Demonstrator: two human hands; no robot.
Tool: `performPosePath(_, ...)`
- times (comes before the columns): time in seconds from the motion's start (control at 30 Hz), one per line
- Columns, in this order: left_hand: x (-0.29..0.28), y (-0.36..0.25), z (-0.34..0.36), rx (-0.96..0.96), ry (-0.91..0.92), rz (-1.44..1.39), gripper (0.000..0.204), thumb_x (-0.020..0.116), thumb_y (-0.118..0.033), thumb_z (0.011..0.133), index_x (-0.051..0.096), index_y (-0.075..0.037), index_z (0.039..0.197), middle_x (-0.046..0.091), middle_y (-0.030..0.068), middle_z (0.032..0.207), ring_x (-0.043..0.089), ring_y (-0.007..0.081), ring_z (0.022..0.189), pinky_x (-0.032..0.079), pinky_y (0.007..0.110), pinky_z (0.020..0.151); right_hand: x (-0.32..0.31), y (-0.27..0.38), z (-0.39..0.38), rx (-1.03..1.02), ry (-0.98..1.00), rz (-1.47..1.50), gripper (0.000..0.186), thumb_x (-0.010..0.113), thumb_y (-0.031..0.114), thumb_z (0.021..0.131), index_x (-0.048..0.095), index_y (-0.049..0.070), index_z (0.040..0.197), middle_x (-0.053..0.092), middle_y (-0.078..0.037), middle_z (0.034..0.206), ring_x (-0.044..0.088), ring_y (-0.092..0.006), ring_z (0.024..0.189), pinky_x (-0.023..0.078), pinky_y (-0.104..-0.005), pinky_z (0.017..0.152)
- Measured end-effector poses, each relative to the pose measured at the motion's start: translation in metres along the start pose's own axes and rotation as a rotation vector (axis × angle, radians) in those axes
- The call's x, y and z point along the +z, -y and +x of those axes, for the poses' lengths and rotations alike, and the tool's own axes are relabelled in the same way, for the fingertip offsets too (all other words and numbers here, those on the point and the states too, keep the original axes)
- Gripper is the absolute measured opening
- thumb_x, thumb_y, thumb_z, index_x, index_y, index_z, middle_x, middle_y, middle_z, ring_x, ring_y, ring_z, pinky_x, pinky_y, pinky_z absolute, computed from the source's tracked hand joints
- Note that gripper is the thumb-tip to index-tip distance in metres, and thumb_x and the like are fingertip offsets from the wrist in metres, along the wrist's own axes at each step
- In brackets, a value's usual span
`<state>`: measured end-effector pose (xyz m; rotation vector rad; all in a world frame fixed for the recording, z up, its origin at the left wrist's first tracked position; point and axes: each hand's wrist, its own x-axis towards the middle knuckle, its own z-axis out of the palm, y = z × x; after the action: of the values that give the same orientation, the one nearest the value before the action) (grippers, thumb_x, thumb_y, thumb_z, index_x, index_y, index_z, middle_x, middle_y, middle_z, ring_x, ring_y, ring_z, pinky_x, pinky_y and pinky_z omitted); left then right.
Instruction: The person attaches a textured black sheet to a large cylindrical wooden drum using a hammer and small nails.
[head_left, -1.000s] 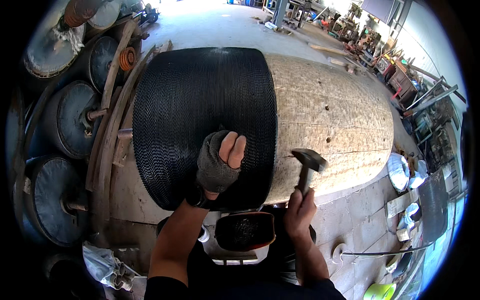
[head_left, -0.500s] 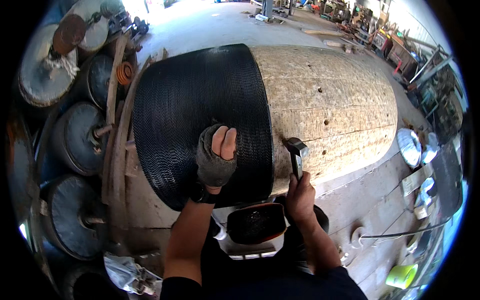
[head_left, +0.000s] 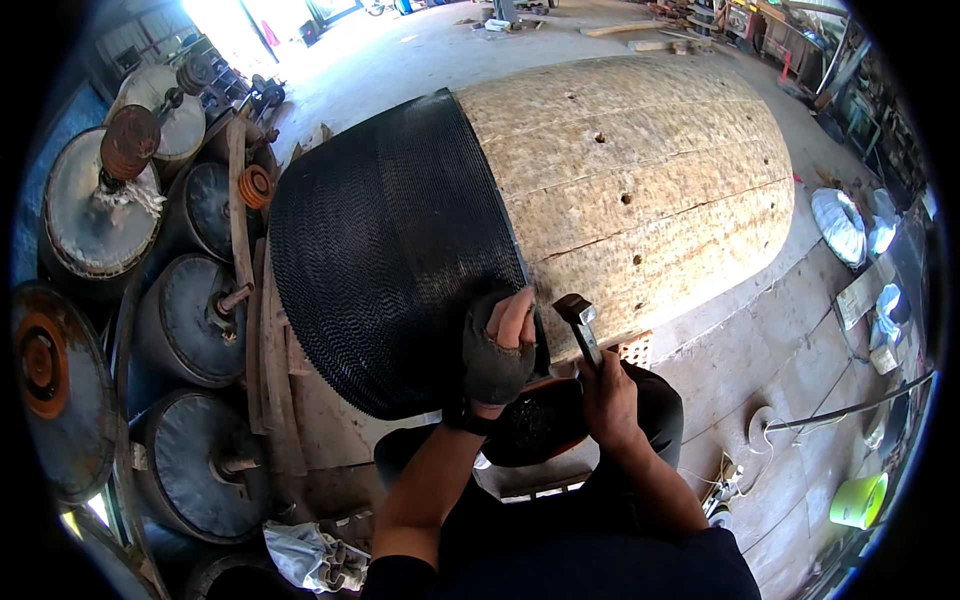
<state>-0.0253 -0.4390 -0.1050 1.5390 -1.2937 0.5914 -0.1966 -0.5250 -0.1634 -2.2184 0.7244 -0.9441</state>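
Observation:
A large barrel-shaped wooden roller (head_left: 670, 140) lies across my view, its left part wound with black, finely toothed strip (head_left: 380, 230). My left hand (head_left: 500, 350), in a grey fingerless glove, rests closed at the strip's right edge near the bare wood; whatever its fingers hold is hidden. My right hand (head_left: 612, 405) grips a hammer (head_left: 583, 322) by its handle, the head raised just right of that edge, over the lower part of the roller. Below both hands a dark oblong container (head_left: 535, 425) with small dark bits sits between my legs.
Several metal-ended drums (head_left: 195, 480) with shafts are stacked at the left beside long planks (head_left: 238, 190). At the right are white wrapped coils (head_left: 835, 225), a hose, cables and a lime-green bucket (head_left: 858, 500). Cluttered timber and machinery line the far right.
My left hand has moved from the middle of the black band toward its right edge. The hammer stays beside it, now lower relative to the roller. The view has shifted, showing more of the left stack.

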Motion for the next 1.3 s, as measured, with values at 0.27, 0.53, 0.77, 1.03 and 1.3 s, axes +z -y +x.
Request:
performPosePath(0.27,0.004,0.005,0.004,-0.054,0.057,0.131,0.054,0.064,0.007,0.086,0.055,-0.006,0.138,0.067,0.0108,0.098,0.066,0.0259,0.086,0.05,0.041,0.087,-0.004,0.0,0.001,-0.039,0.032,0.05,0.026,0.066,0.009,0.094,0.05,0.0,0.112,0.064,-0.026,0.081,0.065,-0.0476,0.071,0.051,-0.0526,0.057)
performPosePath(0.53,0.003,0.002,0.006,-0.186,0.082,0.073,0.06,0.061,0.005,0.083,0.051,-0.006,0.141,0.064,0.0101,0.089,0.062,0.03,0.083,0.048,0.045,0.084,-0.004,0.006,0.004,-0.052,0.056,0.11,0.025,0.064,0.005,0.094,0.051,-0.001,0.115,0.064,-0.026,0.083,0.065,-0.0475,0.073,0.051,-0.0506,0.058)
performPosePath(0.77,-0.002,-0.008,0.016,-0.237,0.114,0.037,0.061,0.059,0.006,0.083,0.049,-0.004,0.143,0.064,0.0102,0.091,0.063,0.0272,0.081,0.048,0.043,0.084,-0.007,0.003,0.008,-0.036,0.094,0.128,0.028,0.062,0.005,0.096,0.05,-0.003,0.119,0.064,-0.027,0.087,0.065,-0.0478,0.075,0.052,-0.0501,0.06)
performPosePath(1.03,0.002,-0.005,0.014,-0.317,0.141,-0.025,0.068,0.062,0.007,0.079,0.048,-0.005,0.144,0.061,0.0081,0.085,0.062,0.0189,0.072,0.052,0.035,0.071,-0.011,0.004,0.011,0.014,0.148,0.129,0.029,0.06,0.009,0.098,0.05,-0.003,0.123,0.065,-0.03,0.09,0.066,-0.0491,0.078,0.052,-0.0516,0.064)
performPosePath(1.3,0.017,-0.005,0.02,-0.139,0.069,0.267,0.074,0.067,0.002,0.075,0.045,-0.002,0.145,0.059,0.0068,0.079,0.059,0.0223,0.075,0.048,0.041,0.073,-0.015,0.016,0.016,-0.012,0.126,0.112,0.03,0.06,0.01,0.097,0.05,-0.003,0.122,0.065,-0.029,0.088,0.066,-0.0485,0.076,0.053,-0.0512,0.063)
